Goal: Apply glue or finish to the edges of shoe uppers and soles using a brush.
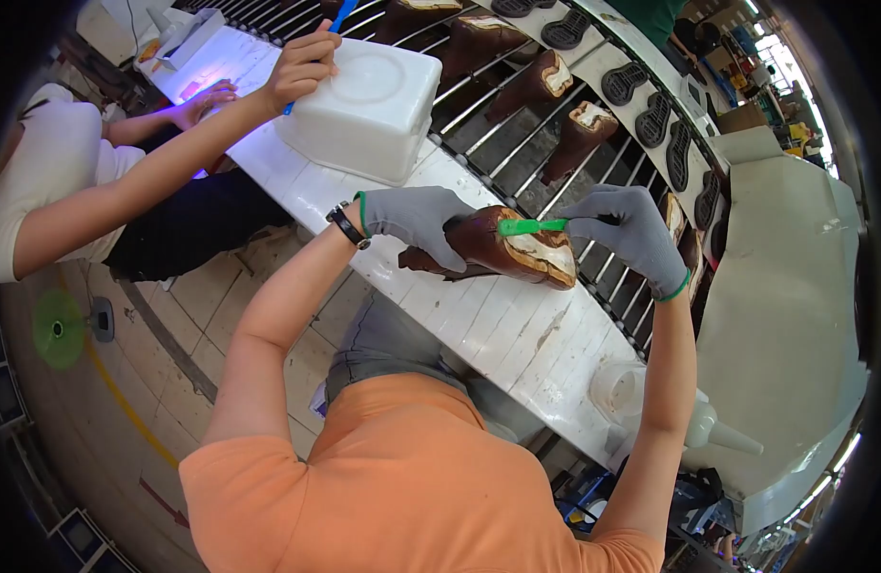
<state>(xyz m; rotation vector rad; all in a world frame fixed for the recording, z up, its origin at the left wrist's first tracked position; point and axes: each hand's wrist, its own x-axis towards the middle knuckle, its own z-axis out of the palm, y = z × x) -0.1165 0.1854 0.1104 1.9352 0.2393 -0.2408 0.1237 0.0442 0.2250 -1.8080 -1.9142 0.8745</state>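
In the head view my left hand (pixel 419 222), in a grey glove, is closed around the shaft of a brown boot upper (pixel 485 246). The boot lies tilted over the edge of the white table, its underside turned up, with a pale middle and a tan rim. My right hand (pixel 629 229), gloved the same way, grips a green brush (pixel 533 227) whose end touches the boot near the edge of its underside. The fingers of my left hand are partly hidden behind the boot.
A white plastic box (pixel 364 110) stands on the white table (pixel 498 358) beside a co-worker's hand (pixel 302 67) holding a blue brush. Rollers beyond carry more brown boots (pixel 579 138). Dark soles (pixel 650 119) line a shelf behind. A clear container (pixel 617 390) sits near my right forearm.
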